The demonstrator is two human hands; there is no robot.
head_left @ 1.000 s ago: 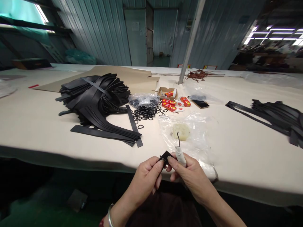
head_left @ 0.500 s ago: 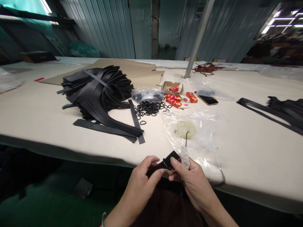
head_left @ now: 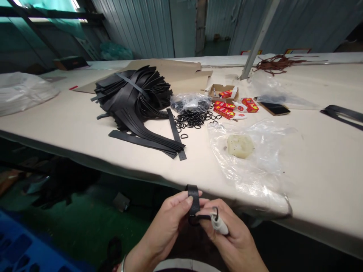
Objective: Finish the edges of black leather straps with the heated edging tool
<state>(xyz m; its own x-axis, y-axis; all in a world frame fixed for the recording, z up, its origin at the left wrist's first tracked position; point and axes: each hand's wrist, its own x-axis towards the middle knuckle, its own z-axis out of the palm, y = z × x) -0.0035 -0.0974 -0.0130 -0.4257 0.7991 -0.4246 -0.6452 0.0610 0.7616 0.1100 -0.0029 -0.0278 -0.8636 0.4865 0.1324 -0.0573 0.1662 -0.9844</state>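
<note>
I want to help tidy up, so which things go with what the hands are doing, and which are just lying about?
Seem to belong:
black strap, in the left hand
hooked tool, in the right hand
strap bundle
black rings

Probably just lying about:
phone
brown cords

I can't tell about the yellowish lump.

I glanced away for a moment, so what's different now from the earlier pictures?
The black strap has turned from slanting toward the right hand to standing up, bent over, in the left hand. The white-wrapped hooked tool has tipped from upright toward the left. Both are still held. The view swung left and down; the strap bundle, black D-rings and pale block stayed put.
</note>
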